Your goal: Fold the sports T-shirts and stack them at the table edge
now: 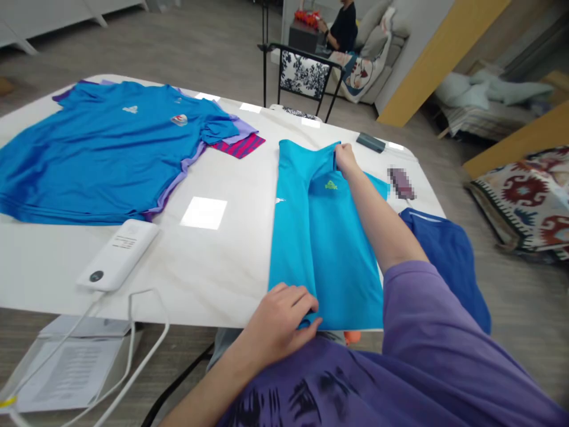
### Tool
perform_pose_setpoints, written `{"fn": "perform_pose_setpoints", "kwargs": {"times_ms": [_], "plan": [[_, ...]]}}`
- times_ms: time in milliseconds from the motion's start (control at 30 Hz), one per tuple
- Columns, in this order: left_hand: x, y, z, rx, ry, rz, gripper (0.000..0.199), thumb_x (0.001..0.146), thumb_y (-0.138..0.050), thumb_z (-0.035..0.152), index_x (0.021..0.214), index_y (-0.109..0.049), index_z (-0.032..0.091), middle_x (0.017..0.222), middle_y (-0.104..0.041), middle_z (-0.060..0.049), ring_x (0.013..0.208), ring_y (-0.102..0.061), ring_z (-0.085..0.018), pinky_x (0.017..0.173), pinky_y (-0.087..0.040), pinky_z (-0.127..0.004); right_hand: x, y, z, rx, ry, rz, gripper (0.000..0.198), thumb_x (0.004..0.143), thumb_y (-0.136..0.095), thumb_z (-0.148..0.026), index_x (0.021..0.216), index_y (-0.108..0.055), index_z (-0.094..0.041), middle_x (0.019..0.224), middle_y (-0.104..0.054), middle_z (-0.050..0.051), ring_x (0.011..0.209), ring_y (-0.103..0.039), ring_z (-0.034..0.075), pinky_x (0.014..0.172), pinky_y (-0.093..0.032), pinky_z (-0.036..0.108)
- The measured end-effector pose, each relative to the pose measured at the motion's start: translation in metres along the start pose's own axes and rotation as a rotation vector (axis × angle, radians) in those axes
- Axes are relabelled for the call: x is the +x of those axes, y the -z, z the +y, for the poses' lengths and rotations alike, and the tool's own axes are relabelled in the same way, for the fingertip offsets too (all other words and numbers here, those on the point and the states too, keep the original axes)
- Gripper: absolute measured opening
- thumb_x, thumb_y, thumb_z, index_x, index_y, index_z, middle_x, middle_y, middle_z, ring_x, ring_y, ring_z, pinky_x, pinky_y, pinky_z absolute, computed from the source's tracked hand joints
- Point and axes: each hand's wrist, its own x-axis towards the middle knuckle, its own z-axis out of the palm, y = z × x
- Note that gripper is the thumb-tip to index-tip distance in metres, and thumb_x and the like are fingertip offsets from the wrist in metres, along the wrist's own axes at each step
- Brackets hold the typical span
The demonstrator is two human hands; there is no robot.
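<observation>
A turquoise T-shirt point(344, 255) lies on the white table point(240, 249) in front of me, its left side folded over toward the middle. My left hand point(287, 320) grips the folded part by the hem at the near table edge, fingers curled round the cloth. Stretched out to the far end, my right hand point(344, 156) pinches the shirt near its collar. A small green logo shows on the chest, just below that hand.
Spread blue shirts point(133, 154) are stacked at left. Nearer stand a white power bank point(120, 255) and its cable point(131, 332). At right lie a dark case point(370, 142), a blurred phone-like item point(401, 182) and a dark blue garment point(448, 255). Beyond are a chair point(304, 74) and a seated person point(344, 26).
</observation>
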Motion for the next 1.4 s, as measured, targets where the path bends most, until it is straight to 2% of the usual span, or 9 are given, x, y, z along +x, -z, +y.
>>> {"fn": "perform_pose_setpoints", "kwargs": {"times_ms": [100,200,300,433,533,767,1100,1267,1400], "plan": [[0.013,-0.013,-0.009,0.049,0.012,-0.044,0.024,0.11,-0.074,0.048,0.125,-0.076,0.03,0.125,-0.084,-0.008,0.116,-0.08,-0.029,0.099,-0.064,-0.05,-0.024,-0.001,0.035,-0.225,-0.11,0.028,0.084,0.111,-0.04,-0.069,0.17,-0.046,-0.01,0.162,-0.06,0.027,0.147,-0.064,0.04,0.126,-0.055,0.056],[0.022,-0.026,-0.029,0.202,0.068,0.053,0.043,0.117,-0.061,0.041,0.157,-0.068,0.029,0.165,-0.069,-0.011,0.159,-0.061,-0.032,0.131,-0.053,-0.055,-0.037,-0.014,0.041,-0.303,0.05,-0.072,0.084,0.114,-0.033,-0.065,0.179,-0.041,-0.012,0.182,-0.043,0.022,0.166,-0.047,0.04,0.139,-0.041,0.058],[0.023,-0.039,-0.047,0.366,0.146,0.07,0.074,0.115,-0.062,0.05,0.182,-0.043,0.027,0.188,-0.043,-0.011,0.178,-0.035,-0.037,0.144,-0.04,-0.062,-0.039,-0.034,0.032,-0.269,0.223,-0.232,0.089,0.114,-0.029,-0.069,0.185,-0.034,-0.017,0.191,-0.034,0.014,0.176,-0.034,0.037,0.145,-0.029,0.061],[0.017,-0.047,-0.056,0.449,0.169,0.042,0.092,0.112,-0.064,0.059,0.189,-0.024,0.028,0.192,-0.032,-0.01,0.179,-0.032,-0.039,0.144,-0.04,-0.064,-0.042,-0.053,0.027,-0.339,0.115,-0.349,0.107,0.107,-0.033,-0.087,0.187,-0.034,-0.017,0.194,-0.022,0.015,0.181,-0.022,0.042,0.147,-0.02,0.064],[0.016,-0.047,-0.055,0.459,0.162,0.048,0.096,0.111,-0.064,0.061,0.19,-0.018,0.031,0.191,-0.032,-0.009,0.178,-0.032,-0.039,0.142,-0.043,-0.064,-0.039,-0.056,0.026,-0.347,-0.002,-0.291,0.118,0.101,-0.033,-0.098,0.187,-0.036,-0.017,0.193,-0.023,0.018,0.18,-0.019,0.05,0.144,-0.018,0.074],[0.017,-0.039,-0.055,0.503,0.163,0.02,0.099,0.11,-0.064,0.065,0.19,-0.016,0.03,0.191,-0.032,-0.008,0.177,-0.037,-0.038,0.138,-0.049,-0.062,0.01,-0.083,-0.033,-0.236,0.445,-0.35,0.1,0.111,-0.022,-0.083,0.187,-0.036,-0.02,0.194,-0.025,0.004,0.18,-0.028,0.035,0.149,-0.02,0.053],[0.011,-0.014,-0.082,0.516,0.215,-0.002,0.103,0.108,-0.064,0.067,0.19,-0.016,0.03,0.192,-0.031,-0.008,0.177,-0.036,-0.039,0.138,-0.048,-0.064,0.062,-0.142,-0.08,-0.279,0.308,-0.322,0.109,0.103,-0.028,-0.096,0.187,-0.035,-0.025,0.195,-0.023,0.003,0.179,-0.019,0.043,0.147,-0.016,0.065],[0.006,0.004,-0.101,0.483,0.18,-0.035,0.107,0.104,-0.067,0.077,0.189,-0.023,0.029,0.192,-0.031,-0.009,0.178,-0.033,-0.04,0.145,-0.036,-0.059,0.071,-0.115,-0.069,-0.21,0.341,-0.303,0.096,0.112,-0.024,-0.085,0.188,-0.027,-0.027,0.19,-0.035,0.008,0.175,-0.027,0.046,0.142,-0.022,0.073],[0.0,0.021,-0.105,0.488,0.106,-0.092,0.123,0.096,-0.069,0.09,0.189,-0.024,0.023,0.192,-0.033,-0.016,0.178,-0.032,-0.044,0.146,-0.027,-0.061,0.055,-0.043,0.002,-0.274,0.232,-0.119,0.092,0.115,-0.03,-0.078,0.178,-0.044,-0.013,0.18,-0.047,0.024,0.166,-0.041,0.049,0.138,-0.027,0.075]]}}
